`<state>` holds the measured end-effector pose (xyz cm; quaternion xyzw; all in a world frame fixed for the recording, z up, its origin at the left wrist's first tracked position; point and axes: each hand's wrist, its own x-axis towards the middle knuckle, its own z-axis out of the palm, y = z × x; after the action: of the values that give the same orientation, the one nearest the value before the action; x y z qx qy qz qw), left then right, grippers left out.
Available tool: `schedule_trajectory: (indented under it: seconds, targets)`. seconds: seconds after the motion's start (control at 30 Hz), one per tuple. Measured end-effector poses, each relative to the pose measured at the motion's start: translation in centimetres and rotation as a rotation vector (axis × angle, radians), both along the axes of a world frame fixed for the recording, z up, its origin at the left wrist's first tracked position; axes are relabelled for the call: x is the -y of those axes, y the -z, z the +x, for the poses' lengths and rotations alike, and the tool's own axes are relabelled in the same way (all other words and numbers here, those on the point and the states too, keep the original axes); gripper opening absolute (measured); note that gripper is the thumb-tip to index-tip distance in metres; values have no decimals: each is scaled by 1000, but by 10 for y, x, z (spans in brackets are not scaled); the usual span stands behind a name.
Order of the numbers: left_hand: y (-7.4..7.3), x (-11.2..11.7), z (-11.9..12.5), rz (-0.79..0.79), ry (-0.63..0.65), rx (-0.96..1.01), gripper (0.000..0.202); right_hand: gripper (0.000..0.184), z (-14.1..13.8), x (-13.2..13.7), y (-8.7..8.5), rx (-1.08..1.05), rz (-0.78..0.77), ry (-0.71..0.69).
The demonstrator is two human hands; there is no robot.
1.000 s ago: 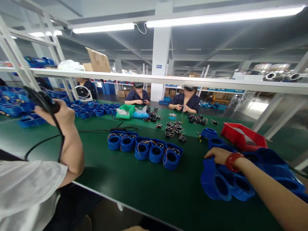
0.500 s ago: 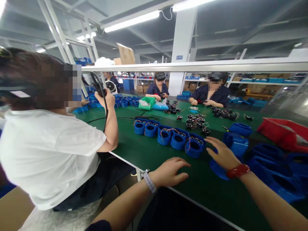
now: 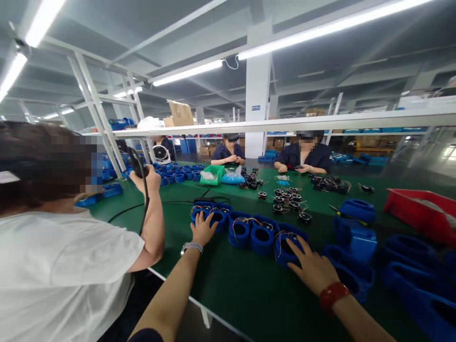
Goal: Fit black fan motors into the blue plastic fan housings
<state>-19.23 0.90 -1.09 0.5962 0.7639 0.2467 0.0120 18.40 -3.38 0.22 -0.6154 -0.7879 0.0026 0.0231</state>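
A row of several blue round housings with coloured wires (image 3: 249,230) lies across the green table (image 3: 242,289). My left hand (image 3: 202,230), with a watch at the wrist, rests fingers spread on the leftmost housing of the row. My right hand (image 3: 309,268), with a red bracelet, lies open with fingers stretched onto the rightmost housing (image 3: 287,247). Neither hand grips anything.
A person in a white shirt (image 3: 60,270) sits close at my left, holding up a black corded tool (image 3: 137,164). More blue housings (image 3: 356,232) pile at the right beside a red tray (image 3: 416,209). Small black parts (image 3: 288,197) lie mid-table. Two people sit opposite.
Both my hands have moved forward from the near table onto the row of blue housings, the left to its left end, the right to its right end. The view has tilted slightly.
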Motion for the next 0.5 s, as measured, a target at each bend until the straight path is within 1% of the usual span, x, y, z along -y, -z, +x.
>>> schedule_trajectory:
  seconds: [0.07,0.13,0.23,0.3,0.37,0.5]
  targets:
    - [5,-11,-5,-15,-10,-13,46,67,-2,-4,6,-61,-52,-61]
    - [9,-15,-8,-12,5,-37,41,62,-6,-9,15,-121,-64,-141]
    - [13,-12,-15,3,17,-80,34,52,-15,-19,29,-165,-41,-196]
    - [13,-8,-24,23,-5,-106,32,48,-24,-26,31,-163,-65,-218]
    - [13,-5,-36,46,-45,-125,33,46,-37,-33,27,-152,-122,-234]
    - [12,-7,-66,69,-168,-133,37,42,-73,-44,6,-160,-183,-311]
